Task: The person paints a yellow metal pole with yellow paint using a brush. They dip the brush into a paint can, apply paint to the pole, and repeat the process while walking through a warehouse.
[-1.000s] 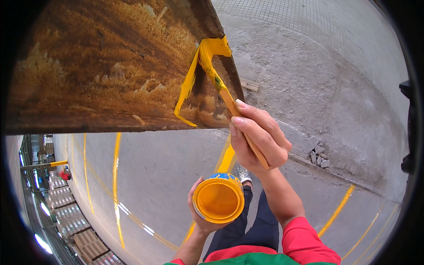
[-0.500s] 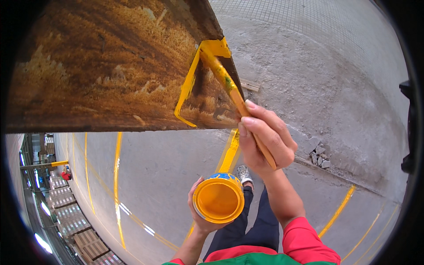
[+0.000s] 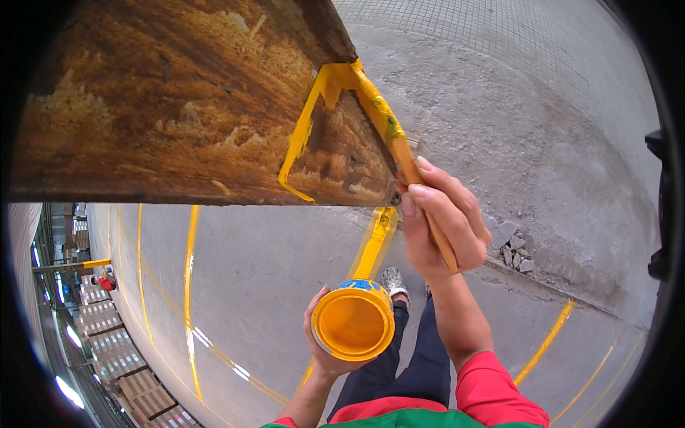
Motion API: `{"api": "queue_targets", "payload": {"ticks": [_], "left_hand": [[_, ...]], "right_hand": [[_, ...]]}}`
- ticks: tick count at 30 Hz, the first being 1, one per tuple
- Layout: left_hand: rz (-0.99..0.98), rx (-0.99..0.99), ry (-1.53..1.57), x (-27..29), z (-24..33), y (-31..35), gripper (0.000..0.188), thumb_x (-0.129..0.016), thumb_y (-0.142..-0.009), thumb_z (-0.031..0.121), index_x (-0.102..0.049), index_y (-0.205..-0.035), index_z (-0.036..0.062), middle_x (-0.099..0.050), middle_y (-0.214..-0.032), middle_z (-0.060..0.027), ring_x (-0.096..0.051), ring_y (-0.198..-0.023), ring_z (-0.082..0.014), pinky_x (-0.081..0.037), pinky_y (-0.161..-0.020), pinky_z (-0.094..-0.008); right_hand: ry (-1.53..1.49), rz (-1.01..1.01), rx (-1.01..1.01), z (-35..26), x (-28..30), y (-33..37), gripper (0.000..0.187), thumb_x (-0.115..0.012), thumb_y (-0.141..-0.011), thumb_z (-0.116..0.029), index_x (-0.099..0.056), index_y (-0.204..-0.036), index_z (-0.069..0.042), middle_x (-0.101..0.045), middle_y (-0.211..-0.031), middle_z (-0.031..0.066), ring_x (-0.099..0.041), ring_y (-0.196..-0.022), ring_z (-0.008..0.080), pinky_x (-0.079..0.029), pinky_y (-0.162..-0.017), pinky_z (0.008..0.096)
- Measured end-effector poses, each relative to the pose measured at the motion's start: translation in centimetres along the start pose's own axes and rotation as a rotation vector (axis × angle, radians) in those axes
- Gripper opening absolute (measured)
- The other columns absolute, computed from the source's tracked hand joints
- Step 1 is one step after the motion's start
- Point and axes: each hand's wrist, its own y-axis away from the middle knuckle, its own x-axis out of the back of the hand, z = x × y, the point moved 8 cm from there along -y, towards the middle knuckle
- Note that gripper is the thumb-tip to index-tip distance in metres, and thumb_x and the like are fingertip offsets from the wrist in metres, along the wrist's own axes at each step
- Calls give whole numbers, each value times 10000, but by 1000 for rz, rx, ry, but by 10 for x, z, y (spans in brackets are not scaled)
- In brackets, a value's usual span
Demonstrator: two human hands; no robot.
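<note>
You stand on a grey concrete floor (image 3: pixel 271 285) marked with yellow painted lines (image 3: pixel 372 242), some long and curved off to your left. Above and in front of you hangs a large rusty brown steel slab (image 3: pixel 164 107), its lower edge running across the view. A band of wet yellow paint (image 3: pixel 303 135) traces its right end and corner.

Your right hand (image 3: pixel 444 221) is closed around the wooden handle of a paintbrush (image 3: pixel 389 132), whose yellow-coated head lies against the slab's upper right corner. Your left hand (image 3: pixel 325 349) grips a small open can of yellow paint (image 3: pixel 353 322) from below, held near your waist, well apart from the slab.

To your right the floor is rough, with a small heap of rubble (image 3: pixel 515 250). Open floor spreads to your left, toward distant stacked pallets (image 3: pixel 135 385).
</note>
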Motion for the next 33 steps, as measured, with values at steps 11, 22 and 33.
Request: {"api": "queue_targets", "payload": {"ticks": [11,22,33], "left_hand": [[-4,-5,23,-4,3,-3,1356,-1016,-551,409,-172,-1545,36,-347,-1529,-248,-442,-1392,-375,-391,-1162,-512],[54,-32,105,-5,12,-11,1359,-1020,-548,391,-174,-1550,34,-332,-1545,-247,-422,-1411,-383,-386,-1172,-513],[301,137,-66,-47,40,23,1393,-998,-580,368,-88,-1588,60,-346,-1576,-216,-388,-1460,-366,-365,-1193,-509]], "right_hand": [[-407,-163,-289,21,-5,7,264,-770,-750,109,-762,-995,11,-756,-1050,200,-758,-865,247,-606,-745,298],[-341,-132,-342,26,11,-9,193,-764,-803,90,-756,-983,21,-745,-1066,197,-755,-888,225,-607,-751,293],[-612,-391,-541,58,26,-3,187,-699,-844,100,-730,-1021,48,-731,-1097,223,-756,-923,267,-625,-774,336]]}}
